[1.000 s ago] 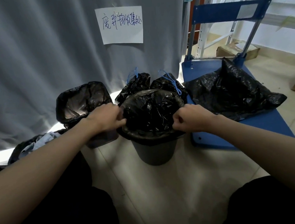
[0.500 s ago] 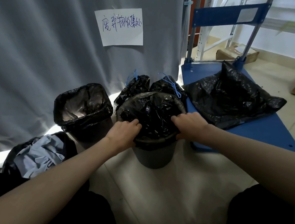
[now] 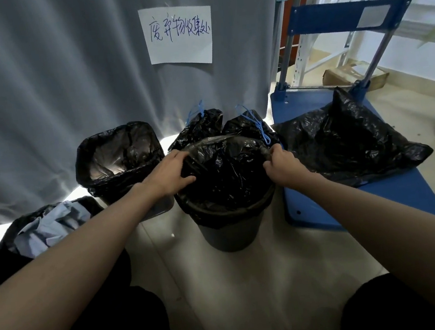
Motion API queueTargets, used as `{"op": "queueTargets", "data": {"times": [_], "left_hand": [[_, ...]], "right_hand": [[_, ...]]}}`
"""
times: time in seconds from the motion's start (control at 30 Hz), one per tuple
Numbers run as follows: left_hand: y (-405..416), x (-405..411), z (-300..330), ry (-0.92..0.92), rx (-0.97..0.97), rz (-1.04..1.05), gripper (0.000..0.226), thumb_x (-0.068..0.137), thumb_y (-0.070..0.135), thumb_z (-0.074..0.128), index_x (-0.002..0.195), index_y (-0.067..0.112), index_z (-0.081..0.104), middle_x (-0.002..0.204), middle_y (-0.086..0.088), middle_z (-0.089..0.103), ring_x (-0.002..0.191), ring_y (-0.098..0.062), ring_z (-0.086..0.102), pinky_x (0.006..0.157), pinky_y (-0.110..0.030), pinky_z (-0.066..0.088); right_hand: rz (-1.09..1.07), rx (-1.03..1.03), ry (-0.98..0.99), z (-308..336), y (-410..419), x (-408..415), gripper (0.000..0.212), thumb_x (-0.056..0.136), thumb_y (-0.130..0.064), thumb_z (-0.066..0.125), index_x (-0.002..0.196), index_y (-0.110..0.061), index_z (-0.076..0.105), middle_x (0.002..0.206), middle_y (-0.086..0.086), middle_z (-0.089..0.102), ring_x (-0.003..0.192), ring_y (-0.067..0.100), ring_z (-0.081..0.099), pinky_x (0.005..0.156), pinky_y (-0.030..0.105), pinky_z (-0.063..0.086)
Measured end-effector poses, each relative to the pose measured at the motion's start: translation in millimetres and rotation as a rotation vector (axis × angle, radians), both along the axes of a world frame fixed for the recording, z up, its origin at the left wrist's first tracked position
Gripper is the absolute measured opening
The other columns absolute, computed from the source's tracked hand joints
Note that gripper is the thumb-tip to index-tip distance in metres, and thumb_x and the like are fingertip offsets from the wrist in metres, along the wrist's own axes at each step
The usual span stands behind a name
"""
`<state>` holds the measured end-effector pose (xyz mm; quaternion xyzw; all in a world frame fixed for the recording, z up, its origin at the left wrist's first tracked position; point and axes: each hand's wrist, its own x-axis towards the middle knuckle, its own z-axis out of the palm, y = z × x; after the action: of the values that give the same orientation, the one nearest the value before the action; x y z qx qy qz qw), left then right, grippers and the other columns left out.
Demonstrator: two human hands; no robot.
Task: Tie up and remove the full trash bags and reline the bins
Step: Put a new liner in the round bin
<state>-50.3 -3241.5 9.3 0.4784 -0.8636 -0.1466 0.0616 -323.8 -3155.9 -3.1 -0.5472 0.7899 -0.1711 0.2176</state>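
Head view: left hand [image 3: 169, 174] and right hand [image 3: 279, 164] pinching liner [image 3: 226, 180] at round bin [image 3: 230, 231] rim; thin film could tear if overstretched.

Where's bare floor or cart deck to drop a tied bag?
Free: floor tiles in front of the round bin, and the blue cart deck near edge, before the loose black bag. Crowded: behind the bin, two tied bags against the curtain.

Dim foreground, daylight glowing under the curtain [image 3: 62, 74], wide-angle edge distortion
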Motion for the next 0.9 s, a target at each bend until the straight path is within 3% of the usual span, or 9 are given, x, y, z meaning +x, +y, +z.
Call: {"op": "queueTargets", "data": {"times": [0.2, 0.3, 0.37, 0.4, 0.5, 0.6, 0.63, 0.77, 0.9], "left_hand": [[-16.9, -9.5, -10.6, 0.138, 0.127, 0.203, 0.075, 0.080, 0.023, 0.077, 0.143, 0.008, 0.039, 0.140, -0.014, 0.048, 0.130, -0.029, 0.044, 0.108, -0.031, 0.034], [-23.5, -8.5, -16.7, 0.220, 0.258, 0.284, 0.071, 0.080, 0.025, 0.078, 0.141, 0.008, 0.043, 0.131, -0.012, 0.058, 0.120, -0.027, 0.055, 0.097, -0.024, 0.039], [-29.4, -7.1, -16.9, 0.281, 0.319, 0.362, 0.074, 0.083, 0.035, 0.075, 0.143, 0.008, 0.042, 0.131, -0.012, 0.059, 0.119, -0.026, 0.056, 0.101, -0.029, 0.043], [-32.5, -6.9, -15.8, 0.303, 0.325, 0.403, 0.075, 0.084, 0.038, 0.073, 0.145, 0.008, 0.039, 0.132, -0.013, 0.058, 0.120, -0.027, 0.056, 0.102, -0.031, 0.043], [-37.2, -13.5, -10.5, 0.323, 0.271, 0.396, 0.072, 0.086, 0.034, 0.072, 0.145, 0.010, 0.038, 0.131, -0.011, 0.059, 0.119, -0.025, 0.056, 0.095, -0.025, 0.039], [-37.8, -26.7, -8.0, 0.310, 0.226, 0.331, 0.067, 0.086, 0.026, 0.073, 0.143, 0.011, 0.042, 0.131, -0.012, 0.057, 0.118, -0.026, 0.055, 0.096, -0.025, 0.038], [-39.1, -30.5, -8.5, 0.290, 0.216, 0.332, 0.065, 0.086, 0.027, 0.072, 0.142, 0.011, 0.044, 0.132, -0.012, 0.056, 0.119, -0.026, 0.055, 0.098, -0.027, 0.038], [-45.5, -40.1, -9.5, 0.195, 0.190, 0.415, 0.056, 0.086, 0.041, 0.067, 0.130, 0.009, 0.053, 0.127, -0.012, 0.059, 0.117, -0.029, 0.055, 0.095, -0.031, 0.042], [-48.9, -53.4, -8.9, 0.260, 0.183, 0.302, 0.056, 0.086, 0.025, 0.071, 0.136, 0.008, 0.051, 0.128, -0.013, 0.060, 0.118, -0.027, 0.056, 0.104, -0.033, 0.042]], "right_hand": [[-0.054, 0.116, -0.080, -16.5, -18.8, -8.6, 0.036, 0.096, -0.020, 0.047, 0.126, -0.002, 0.040, 0.120, 0.025, 0.053, 0.106, 0.039, 0.054, 0.078, 0.035, 0.040], [-0.052, 0.178, -0.138, -20.6, -20.7, -15.8, 0.025, 0.098, -0.020, 0.046, 0.116, -0.003, 0.047, 0.109, 0.017, 0.054, 0.087, 0.029, 0.057, 0.065, 0.029, 0.047], [-0.067, 0.210, -0.179, -21.0, -21.3, -17.3, 0.017, 0.099, -0.022, 0.045, 0.104, -0.006, 0.049, 0.093, 0.010, 0.054, 0.069, 0.020, 0.055, 0.047, 0.023, 0.045], [-0.074, 0.204, -0.180, -21.4, -22.3, -16.6, 0.016, 0.098, -0.022, 0.046, 0.100, -0.006, 0.050, 0.090, 0.009, 0.053, 0.067, 0.020, 0.054, 0.046, 0.024, 0.046], [-0.075, 0.171, -0.127, -23.1, -25.7, -13.2, 0.023, 0.095, -0.019, 0.049, 0.112, -0.003, 0.048, 0.103, 0.014, 0.053, 0.082, 0.026, 0.052, 0.067, 0.037, 0.052], [-0.055, 0.191, -0.094, -23.3, -29.0, -11.5, 0.033, 0.093, -0.017, 0.051, 0.122, -0.004, 0.043, 0.100, 0.012, 0.049, 0.080, 0.023, 0.049, 0.049, 0.026, 0.039], [-0.051, 0.195, -0.097, -23.4, -30.4, -11.9, 0.033, 0.093, -0.017, 0.051, 0.123, -0.004, 0.042, 0.102, 0.013, 0.050, 0.081, 0.024, 0.051, 0.050, 0.025, 0.038], [-0.046, 0.174, -0.042, -25.2, -33.6, -12.5, 0.032, 0.092, -0.016, 0.049, 0.123, -0.007, 0.042, 0.118, 0.019, 0.053, 0.109, 0.038, 0.052, 0.082, 0.039, 0.045], [-0.029, 0.104, 0.004, -28.1, -31.3, -12.0, 0.036, 0.093, -0.011, 0.045, 0.128, -0.010, 0.041, 0.093, 0.008, 0.047, 0.102, 0.039, 0.054, 0.076, 0.040, 0.041]]}}
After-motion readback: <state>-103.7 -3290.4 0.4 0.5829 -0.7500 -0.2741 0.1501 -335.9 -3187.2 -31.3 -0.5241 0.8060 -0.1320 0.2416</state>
